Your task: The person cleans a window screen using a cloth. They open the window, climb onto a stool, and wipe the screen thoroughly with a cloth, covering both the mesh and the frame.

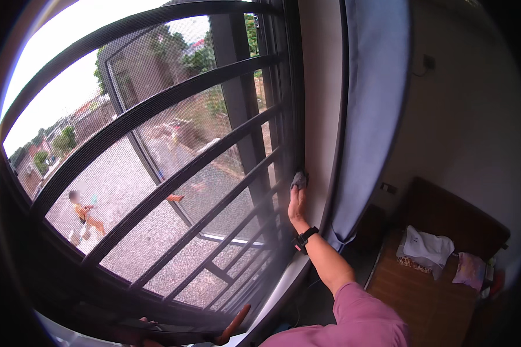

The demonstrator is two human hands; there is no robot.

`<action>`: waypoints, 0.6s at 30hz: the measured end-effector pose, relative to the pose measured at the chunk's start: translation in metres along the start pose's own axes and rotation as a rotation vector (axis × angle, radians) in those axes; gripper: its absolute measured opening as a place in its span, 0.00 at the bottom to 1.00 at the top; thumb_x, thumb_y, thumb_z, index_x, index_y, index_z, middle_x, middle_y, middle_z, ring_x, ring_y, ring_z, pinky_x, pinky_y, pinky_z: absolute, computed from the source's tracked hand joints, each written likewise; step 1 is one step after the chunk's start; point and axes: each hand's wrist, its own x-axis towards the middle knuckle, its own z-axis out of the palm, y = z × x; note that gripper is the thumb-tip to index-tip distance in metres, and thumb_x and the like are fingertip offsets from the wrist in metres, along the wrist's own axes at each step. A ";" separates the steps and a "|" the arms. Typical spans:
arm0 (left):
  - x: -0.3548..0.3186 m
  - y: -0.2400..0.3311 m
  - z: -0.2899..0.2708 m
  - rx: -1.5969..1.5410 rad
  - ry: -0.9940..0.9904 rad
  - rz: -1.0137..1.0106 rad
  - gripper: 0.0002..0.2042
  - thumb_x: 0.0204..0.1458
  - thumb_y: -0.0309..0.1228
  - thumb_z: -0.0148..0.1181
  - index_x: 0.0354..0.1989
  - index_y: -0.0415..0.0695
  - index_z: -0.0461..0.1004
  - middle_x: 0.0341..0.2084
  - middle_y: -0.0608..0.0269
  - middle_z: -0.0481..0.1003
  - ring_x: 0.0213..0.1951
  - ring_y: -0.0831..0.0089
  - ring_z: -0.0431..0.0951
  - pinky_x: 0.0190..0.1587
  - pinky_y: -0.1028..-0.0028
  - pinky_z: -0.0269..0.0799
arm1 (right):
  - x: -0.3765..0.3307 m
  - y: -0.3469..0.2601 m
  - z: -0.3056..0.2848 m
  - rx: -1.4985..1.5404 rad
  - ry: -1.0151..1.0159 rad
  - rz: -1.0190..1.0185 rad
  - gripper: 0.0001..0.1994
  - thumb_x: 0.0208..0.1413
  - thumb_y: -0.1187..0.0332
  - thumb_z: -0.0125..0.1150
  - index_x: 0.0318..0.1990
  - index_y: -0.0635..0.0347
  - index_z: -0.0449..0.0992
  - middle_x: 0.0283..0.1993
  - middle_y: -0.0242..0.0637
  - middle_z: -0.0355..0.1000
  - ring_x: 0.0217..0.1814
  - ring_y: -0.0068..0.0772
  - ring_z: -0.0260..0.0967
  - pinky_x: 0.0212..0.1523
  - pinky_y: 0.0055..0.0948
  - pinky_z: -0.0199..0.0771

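Daylight comes through a large barred window (pixel 156 144) with a fine mesh screen, beyond which lie a gravel yard, low buildings and trees. Right of the window frame hangs a pale blue curtain (pixel 367 115), and farther right, low in the room, a wooden bed (pixel 428 295) carries a white cloth and a small pinkish bundle.

At the right edge of the window, the right hand (pixel 297 203) reaches up against the dark frame, its arm in a pink sleeve with a black wristband. Its fingers (pixel 300 188) are closed around a rag (pixel 298 178), which sits at their tips and is pressed to the frame, just above the palm. The rag is small, grey and crumpled into a wad; only its upper part shows past the fingers.

Low at the sill, the left hand (pixel 228 331) rests on the bottom bar, fingers stretched out flat and holding nothing.
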 end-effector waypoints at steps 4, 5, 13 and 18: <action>-0.001 -0.013 -0.020 0.125 0.026 -0.009 0.29 0.64 0.45 0.58 0.59 0.27 0.68 0.47 0.41 0.77 0.40 0.58 0.80 0.40 0.66 0.79 | -0.101 0.059 0.007 -0.184 0.025 0.447 0.21 0.70 0.63 0.48 0.63 0.70 0.67 0.63 0.60 0.70 0.65 0.55 0.69 0.67 0.40 0.65; -0.003 -0.017 -0.018 0.122 0.003 -0.045 0.26 0.66 0.43 0.54 0.61 0.30 0.68 0.48 0.44 0.77 0.43 0.60 0.80 0.44 0.67 0.78 | -0.110 0.060 0.000 -0.300 0.019 0.572 0.20 0.69 0.63 0.49 0.60 0.70 0.69 0.61 0.61 0.71 0.63 0.57 0.71 0.65 0.41 0.68; -0.014 -0.011 -0.016 0.056 -0.048 -0.112 0.23 0.73 0.37 0.40 0.69 0.35 0.58 0.55 0.42 0.75 0.54 0.57 0.78 0.58 0.61 0.74 | -0.035 -0.118 -0.073 0.994 -0.363 0.620 0.19 0.71 0.63 0.49 0.63 0.62 0.73 0.62 0.36 0.74 0.63 0.33 0.72 0.67 0.36 0.68; -0.017 -0.008 -0.005 -0.051 -0.089 -0.133 0.22 0.74 0.36 0.40 0.68 0.34 0.58 0.56 0.43 0.75 0.55 0.59 0.77 0.59 0.64 0.73 | 0.019 -0.154 -0.093 1.167 -0.320 0.719 0.20 0.73 0.59 0.46 0.63 0.60 0.74 0.60 0.37 0.76 0.63 0.36 0.72 0.68 0.38 0.68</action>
